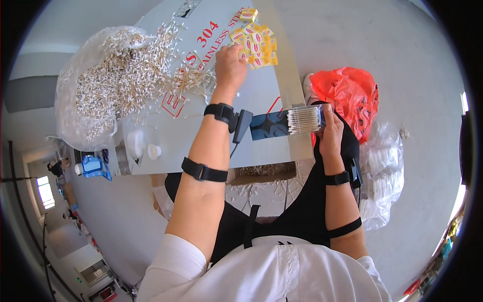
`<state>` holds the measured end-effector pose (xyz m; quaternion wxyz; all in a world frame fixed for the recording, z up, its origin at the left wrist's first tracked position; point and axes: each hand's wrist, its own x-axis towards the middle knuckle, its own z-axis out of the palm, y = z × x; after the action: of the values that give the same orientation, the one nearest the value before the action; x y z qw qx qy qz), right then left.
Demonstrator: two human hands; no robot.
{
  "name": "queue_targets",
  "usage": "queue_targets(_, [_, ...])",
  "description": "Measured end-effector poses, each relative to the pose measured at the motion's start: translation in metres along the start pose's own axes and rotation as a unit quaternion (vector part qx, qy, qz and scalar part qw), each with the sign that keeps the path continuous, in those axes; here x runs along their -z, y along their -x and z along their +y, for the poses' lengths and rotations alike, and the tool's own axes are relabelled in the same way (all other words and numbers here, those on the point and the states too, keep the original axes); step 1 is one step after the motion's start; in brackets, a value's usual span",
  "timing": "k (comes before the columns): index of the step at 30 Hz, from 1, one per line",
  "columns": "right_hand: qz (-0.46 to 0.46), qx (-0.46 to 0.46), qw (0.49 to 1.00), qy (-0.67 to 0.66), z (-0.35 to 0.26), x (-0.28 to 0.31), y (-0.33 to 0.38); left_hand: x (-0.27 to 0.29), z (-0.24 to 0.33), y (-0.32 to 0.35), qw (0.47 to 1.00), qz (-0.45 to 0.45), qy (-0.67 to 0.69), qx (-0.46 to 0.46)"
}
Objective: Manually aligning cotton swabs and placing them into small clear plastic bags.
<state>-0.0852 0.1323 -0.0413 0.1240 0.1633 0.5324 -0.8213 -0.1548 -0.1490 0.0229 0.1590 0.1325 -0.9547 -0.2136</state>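
My left hand (231,70) reaches over the table to a pile of small yellow-and-white packets (259,46). Its fingers are bent together at the near-left edge of the pile; whether one packet is between them is hidden. By the table's right edge, my right hand (329,132) grips one end of a clear pack of cotton swabs (303,121), the swabs lined up side by side. A dark blue patterned panel (269,125) extends leftward from the pack over the tabletop.
A large clear bag (68,108) spills loose cotton swabs (126,75) across the table's left side. A small white cup (154,151) stands near the front. Below the edge sits an open cardboard box (265,173). Red plastic bag (349,98) and clear bag of white packs (382,173) lie right.
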Motion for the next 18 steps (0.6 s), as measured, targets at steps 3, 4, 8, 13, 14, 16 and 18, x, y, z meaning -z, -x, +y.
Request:
queue_targets(3, [-0.018, -0.014, 1.000, 0.009, 0.002, 0.006, -0.004, 0.000, -0.002, -0.014, 0.997, -0.064, -0.037, 0.026])
queue_targets(4, [-0.014, -0.003, 1.000, -0.002, 0.003, 0.006, -0.004, 0.000, -0.002, -0.016, 0.993, -0.094, -0.043, 0.051])
queue_targets(8, [-0.008, 0.006, 1.000, -0.022, 0.000, 0.002, -0.002, 0.002, -0.006, -0.014, 0.990, -0.119, -0.046, 0.060])
queue_targets(13, [-0.016, -0.026, 0.999, -0.028, -0.005, -0.001, 0.002, 0.009, -0.009, -0.007, 0.994, -0.094, -0.021, 0.057])
queue_targets(14, [-0.029, -0.030, 0.999, -0.032, -0.003, 0.000, 0.000, 0.012, -0.010, -0.005, 0.993, -0.098, -0.020, 0.056])
queue_targets(16, [-0.017, -0.028, 0.998, -0.045, -0.002, -0.007, 0.001, 0.018, -0.011, 0.002, 0.994, -0.032, 0.095, 0.039])
queue_targets(18, [-0.035, -0.023, 0.999, -0.023, -0.003, -0.009, 0.001, 0.024, 0.000, 0.019, 0.986, -0.019, 0.162, 0.034])
